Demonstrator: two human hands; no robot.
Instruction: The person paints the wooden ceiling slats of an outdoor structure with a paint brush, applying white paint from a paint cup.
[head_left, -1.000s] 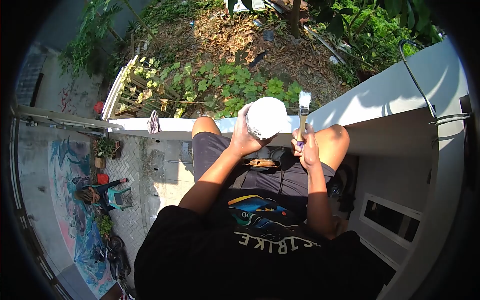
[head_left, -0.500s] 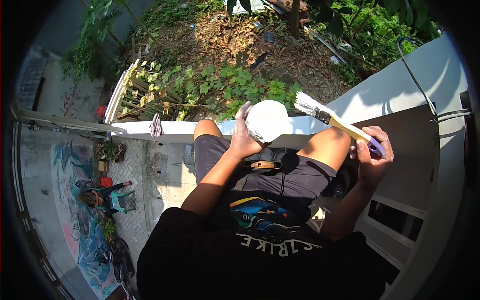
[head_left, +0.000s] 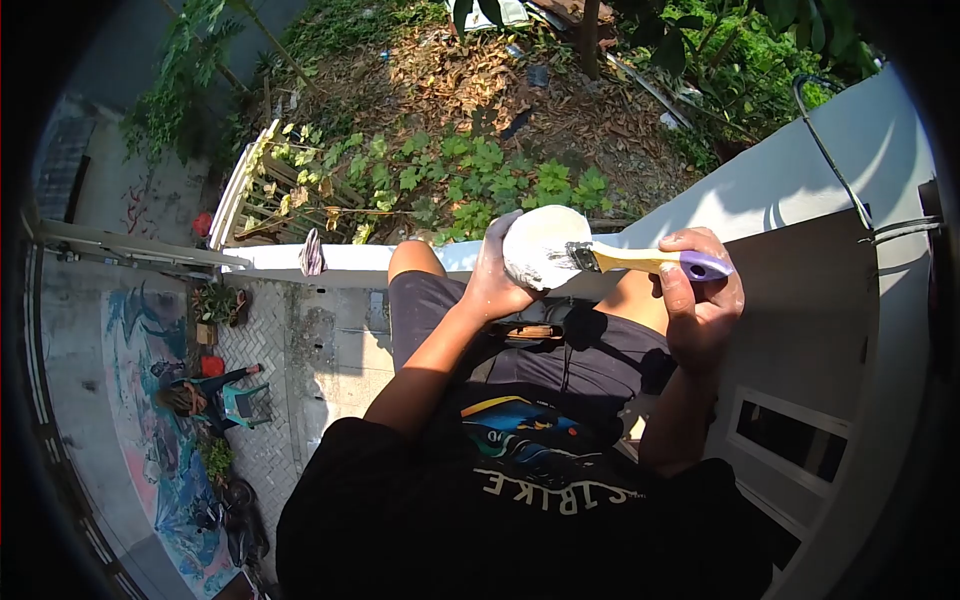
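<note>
While left hand (head_left: 492, 282) grips paint tub (head_left: 543, 246), brush (head_left: 640, 261) bristles dip inside

Setting: outdoors, high on the outside of a house, viewed steeply downward.
- White wall (head_left: 800, 170) with a cable (head_left: 830, 150) clipped along it, in sun and shade; a white-framed window (head_left: 790, 440) lower down.
- White ledge (head_left: 350, 258) with a cloth (head_left: 312, 252) draped over it.
- Below: brick-paved yard (head_left: 270, 340), potted plants (head_left: 215, 300), a turquoise chair (head_left: 240, 395), a painted mural (head_left: 150, 420) on the boundary wall.
- Beyond the ledge: a garden plot of leafy vines (head_left: 470, 170) on a wooden trellis (head_left: 260, 190), dry leaf litter (head_left: 470, 80), scattered debris, shrubs.
- House-painting gear in use: a paint can (head_left: 540, 245) and a brush (head_left: 640, 262).
</note>
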